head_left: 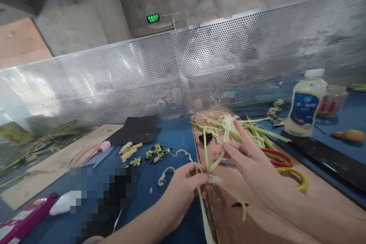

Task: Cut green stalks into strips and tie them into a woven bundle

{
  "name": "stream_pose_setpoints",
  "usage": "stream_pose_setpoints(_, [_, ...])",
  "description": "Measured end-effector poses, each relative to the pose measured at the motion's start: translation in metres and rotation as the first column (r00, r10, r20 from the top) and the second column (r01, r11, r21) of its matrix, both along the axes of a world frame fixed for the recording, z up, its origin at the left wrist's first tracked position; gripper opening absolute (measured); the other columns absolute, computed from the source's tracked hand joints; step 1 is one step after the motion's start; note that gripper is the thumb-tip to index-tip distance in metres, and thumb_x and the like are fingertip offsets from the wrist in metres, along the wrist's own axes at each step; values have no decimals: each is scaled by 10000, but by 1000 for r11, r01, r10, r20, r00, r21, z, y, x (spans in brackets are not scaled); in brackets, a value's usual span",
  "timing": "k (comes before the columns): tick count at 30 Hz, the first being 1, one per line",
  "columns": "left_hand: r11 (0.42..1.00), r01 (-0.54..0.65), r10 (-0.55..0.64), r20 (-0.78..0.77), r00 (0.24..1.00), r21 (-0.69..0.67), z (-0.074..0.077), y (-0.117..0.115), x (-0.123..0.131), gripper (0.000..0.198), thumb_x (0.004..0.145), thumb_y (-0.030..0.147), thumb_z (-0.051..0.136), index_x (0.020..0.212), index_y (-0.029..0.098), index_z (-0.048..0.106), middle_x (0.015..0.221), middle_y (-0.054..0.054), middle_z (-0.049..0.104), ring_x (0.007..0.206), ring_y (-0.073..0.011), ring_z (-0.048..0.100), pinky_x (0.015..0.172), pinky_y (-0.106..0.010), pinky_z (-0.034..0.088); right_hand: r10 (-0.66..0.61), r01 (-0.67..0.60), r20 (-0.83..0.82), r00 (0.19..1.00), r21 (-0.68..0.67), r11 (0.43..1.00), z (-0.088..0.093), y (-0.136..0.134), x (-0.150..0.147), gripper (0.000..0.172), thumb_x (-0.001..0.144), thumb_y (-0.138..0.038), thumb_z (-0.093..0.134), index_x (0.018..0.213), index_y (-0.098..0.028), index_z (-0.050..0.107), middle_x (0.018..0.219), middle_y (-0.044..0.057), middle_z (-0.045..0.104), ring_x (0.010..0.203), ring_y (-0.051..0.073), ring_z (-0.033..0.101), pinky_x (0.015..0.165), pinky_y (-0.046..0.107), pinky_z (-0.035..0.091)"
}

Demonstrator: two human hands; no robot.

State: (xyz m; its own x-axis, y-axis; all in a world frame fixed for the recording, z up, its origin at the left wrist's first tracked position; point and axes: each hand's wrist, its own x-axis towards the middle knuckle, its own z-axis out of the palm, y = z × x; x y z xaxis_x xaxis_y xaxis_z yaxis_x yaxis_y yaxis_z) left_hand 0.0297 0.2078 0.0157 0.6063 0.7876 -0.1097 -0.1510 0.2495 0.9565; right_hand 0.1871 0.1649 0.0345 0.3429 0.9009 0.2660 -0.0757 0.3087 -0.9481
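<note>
Long pale-green plant strips, like corn husk or leaf, run between my two hands. My left hand (190, 185) pinches the lower bundle of strips (211, 167) between thumb and fingertips, with one strip (204, 217) hanging down below it. My right hand (251, 156), higher and to the right, pinches a strip (219, 159) that leads back to that bundle. Just past its fingertips is a frayed whitish strip end (228, 126); whether it is held or lies on the pile behind, I cannot tell. A brown board (234, 217) lies under my hands, with a red loop handle (283, 155) and a yellow one (303, 183) partly behind my right arm.
Loose green strips (260, 131) are piled at the board's far end. A white-capped bottle (304, 103) stands at right beside a long black object (328, 160). Small yellowish pieces (130, 151) and green braided pieces (157, 153) lie left. A perforated metal screen (137, 80) closes the back.
</note>
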Motion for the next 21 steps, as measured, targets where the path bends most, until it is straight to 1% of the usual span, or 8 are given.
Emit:
stream_pose_setpoints(2, [1000,-19,19,-7,1000,9,1,0,0,119,667,170,651,721,135,551,635,-1,544,524,-79,462,503,-217,338,-4,4,97,995,-1,1000,0,1,0,545,858,-372,504,1340,-234,291,762,-5,634,753,164,611,796,348,496])
stream_pose_setpoints(4, [998,-39,40,-24,999,51,1,0,-1,123,675,177,645,741,139,549,614,7,540,520,-80,457,506,-218,338,-23,24,268,963,-3,1000,0,2,1,250,868,-378,475,1053,-220,534,739,2,609,797,167,588,843,333,451])
stream_pose_setpoints(5, [995,-50,54,-41,998,83,1,0,-1,131,680,186,643,757,141,548,598,13,537,516,-82,457,509,-220,339,-19,21,347,938,-2,1000,0,1,1,201,874,-386,457,882,-217,566,731,7,595,811,168,578,850,322,435])
stream_pose_setpoints(7, [987,-68,81,-85,993,145,2,1,-2,152,691,213,643,787,147,545,573,26,533,511,-87,458,520,-224,350,25,-31,436,900,6,999,-1,-1,2,302,885,-412,410,685,-214,521,697,11,559,771,169,565,795,307,441])
stream_pose_setpoints(10, [973,-98,127,-131,983,211,2,3,-2,185,692,248,646,803,155,530,588,33,539,518,-92,468,533,-228,371,74,-93,501,862,12,996,0,-7,2,336,881,-421,389,629,-218,476,672,9,518,687,165,527,658,295,440])
stream_pose_setpoints(13, [949,-113,161,-142,977,295,3,4,-2,197,687,253,646,790,163,503,633,33,543,525,-89,468,523,-223,375,96,-113,579,810,-7,994,5,-11,1,385,865,-384,419,530,-199,393,672,8,476,694,156,492,636,286,394])
stream_pose_setpoints(17, [926,-97,181,-203,962,366,4,4,-2,204,700,266,634,798,164,488,649,29,532,530,-91,457,515,-226,373,183,-197,636,750,-50,979,10,-11,-1,375,842,-321,411,497,-180,368,698,19,467,677,145,463,587,285,350])
stream_pose_setpoints(21, [905,-110,221,-233,947,410,4,4,-3,220,704,308,640,795,169,495,617,43,492,533,-97,443,522,-233,366,136,-196,694,707,7,981,7,-12,-3,316,820,-233,403,510,-180,376,696,22,475,668,143,453,572,291,341])
